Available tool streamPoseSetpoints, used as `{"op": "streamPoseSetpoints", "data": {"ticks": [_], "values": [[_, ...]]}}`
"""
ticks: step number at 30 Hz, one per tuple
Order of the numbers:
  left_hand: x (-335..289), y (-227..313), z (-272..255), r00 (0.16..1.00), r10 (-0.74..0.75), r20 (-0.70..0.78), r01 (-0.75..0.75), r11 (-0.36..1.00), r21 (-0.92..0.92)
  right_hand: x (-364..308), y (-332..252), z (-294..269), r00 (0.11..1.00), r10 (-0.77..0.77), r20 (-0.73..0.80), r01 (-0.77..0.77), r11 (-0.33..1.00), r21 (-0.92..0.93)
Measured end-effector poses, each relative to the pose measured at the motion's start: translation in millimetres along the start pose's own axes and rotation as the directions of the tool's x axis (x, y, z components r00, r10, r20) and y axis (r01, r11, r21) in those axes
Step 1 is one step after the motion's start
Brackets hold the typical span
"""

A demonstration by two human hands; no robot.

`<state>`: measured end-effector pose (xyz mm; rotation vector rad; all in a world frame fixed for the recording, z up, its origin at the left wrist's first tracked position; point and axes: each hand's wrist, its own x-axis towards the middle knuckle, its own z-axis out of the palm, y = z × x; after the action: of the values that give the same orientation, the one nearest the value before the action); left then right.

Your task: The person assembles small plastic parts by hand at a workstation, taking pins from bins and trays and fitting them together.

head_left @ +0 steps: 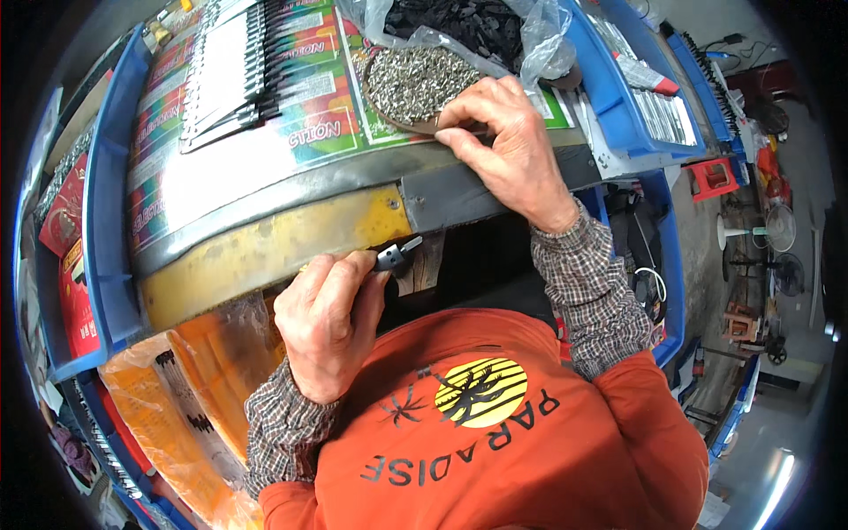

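Observation:
My left hand (325, 322), just in front of the bench edge, is closed around a small black cylindrical part (389, 258) with a silver metal tip pointing up and right. My right hand (517, 150) reaches over the near rim of a round tray (413, 128) heaped with small silver metal pieces (415, 84). Its thumb and index finger are drawn together by the rim, and whatever they pinch is too small or hidden to make out. Left of the tray, a row of slim metal parts with dark ends (256, 84) lies on the colourful printed mat (314, 106).
Behind the tray sits a clear plastic bag (543, 35) with black parts (459, 22). Blue bins (119, 194) flank the bench; the right one holds metal strips (676, 119). The bench has a worn yellow front edge (283, 256). An orange plastic-wrapped bundle (212, 380) is below left.

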<state>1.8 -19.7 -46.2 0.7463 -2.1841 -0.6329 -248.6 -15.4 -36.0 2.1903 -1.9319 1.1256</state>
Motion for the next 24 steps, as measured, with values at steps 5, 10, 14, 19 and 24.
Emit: {"op": "streamPoseSetpoints", "data": {"ticks": [5, 10, 14, 19, 24], "values": [[0.9, 2.9, -1.3, 0.999, -0.043, 0.031, 0.044, 0.999, -0.030, -0.8, -3.7, -4.4, 0.999, -0.036, -0.037, 0.035, 0.999, -0.018], [0.0, 3.8, -1.4, 0.998, -0.038, 0.054, 0.043, 0.996, -0.084, -17.9, -42.0, -11.3, 0.995, 0.075, 0.067, -0.090, 0.960, 0.264], [0.5, 9.2, 0.2, 0.997, -0.038, 0.060, 0.044, 0.995, -0.090, -35.4, -62.4, -9.2, 0.989, 0.044, 0.144, -0.109, 0.870, 0.481], [0.0, 18.4, -0.7, 0.995, -0.060, 0.079, 0.068, 0.993, -0.098, -44.5, -65.7, 2.7, 0.996, -0.021, 0.092, -0.031, 0.845, 0.535], [-3.9, 17.3, 2.1, 0.997, -0.012, 0.075, 0.019, 0.996, -0.084, -51.3, -69.2, 0.3, 0.970, 0.109, 0.215, -0.221, 0.757, 0.614]]}}
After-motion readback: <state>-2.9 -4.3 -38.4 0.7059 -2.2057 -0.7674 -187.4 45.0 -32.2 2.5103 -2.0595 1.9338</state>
